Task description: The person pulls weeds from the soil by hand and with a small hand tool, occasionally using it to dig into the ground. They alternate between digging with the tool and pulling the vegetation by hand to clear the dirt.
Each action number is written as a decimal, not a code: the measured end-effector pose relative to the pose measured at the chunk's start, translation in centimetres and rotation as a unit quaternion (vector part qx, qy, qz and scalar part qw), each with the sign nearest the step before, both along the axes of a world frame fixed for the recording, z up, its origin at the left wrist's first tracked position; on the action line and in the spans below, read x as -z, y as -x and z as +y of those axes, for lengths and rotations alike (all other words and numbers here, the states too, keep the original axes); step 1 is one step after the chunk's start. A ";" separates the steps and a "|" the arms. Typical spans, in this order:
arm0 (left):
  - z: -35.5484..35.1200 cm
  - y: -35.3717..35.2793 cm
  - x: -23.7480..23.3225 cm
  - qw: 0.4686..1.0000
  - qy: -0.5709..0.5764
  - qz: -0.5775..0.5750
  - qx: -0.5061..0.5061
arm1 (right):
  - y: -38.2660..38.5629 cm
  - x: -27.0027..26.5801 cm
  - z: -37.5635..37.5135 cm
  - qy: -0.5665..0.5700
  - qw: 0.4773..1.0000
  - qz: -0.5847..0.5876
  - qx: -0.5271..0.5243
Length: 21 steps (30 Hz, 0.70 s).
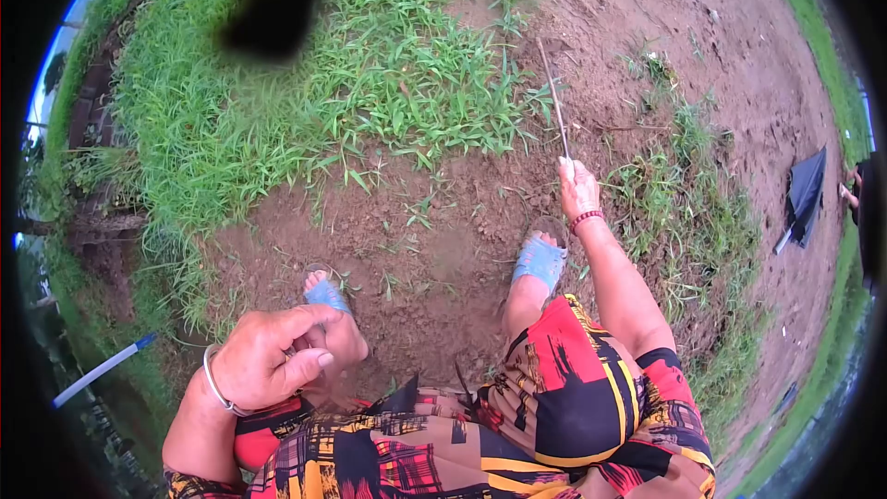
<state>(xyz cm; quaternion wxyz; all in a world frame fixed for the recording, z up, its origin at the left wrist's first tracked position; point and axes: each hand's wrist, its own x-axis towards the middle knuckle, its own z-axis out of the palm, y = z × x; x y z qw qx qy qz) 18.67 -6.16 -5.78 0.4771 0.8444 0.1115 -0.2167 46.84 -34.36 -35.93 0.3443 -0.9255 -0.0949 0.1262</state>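
Note:
My right hand (579, 189), with a red beaded bracelet at the wrist, is closed around the near end of a thin straight stick (554, 97). The stick reaches forward, its far end over bare soil beside the grass. My left hand (273, 356), wearing a silver bangle, is held above my lower leg. Its fingers are loosely bent, the thumb stands apart from the index finger, and no object shows in it. Below are my feet in blue sandals (540, 259) on brown soil (434, 249), and the patterned clothing (573, 388) over my legs.
Dense green grass (397, 65) grows ahead and to the left; a weedy strip (679, 194) runs on the right. A dark folded umbrella (808, 194) is at far right, near another person's hand (847, 194). A white tube with a blue end (102, 371) appears at left.

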 end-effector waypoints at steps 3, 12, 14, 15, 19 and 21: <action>0.3 0.0 -0.2 1.000 0.006 -0.020 -0.008 | 1.2 3.2 -1.7 0.041 0.998 0.050 -0.029; 0.6 0.0 -0.1 0.998 0.055 -0.009 -0.009 | 0.8 1.7 0.5 -0.071 0.993 0.085 0.048; 0.8 0.2 0.3 0.999 0.052 -0.010 -0.003 | 0.3 1.1 1.1 -0.017 0.999 0.040 0.023; 1.1 0.5 0.5 0.999 0.033 -0.012 -0.005 | 0.3 0.7 0.9 0.038 0.999 -0.008 -0.002; 1.4 0.0 -0.3 0.999 0.031 -0.014 -0.015 | 4.0 1.5 -2.6 0.041 0.996 0.079 -0.002; 1.4 0.3 -0.4 0.999 0.036 -0.019 -0.005 | 5.5 1.1 -5.1 0.046 0.990 0.136 0.009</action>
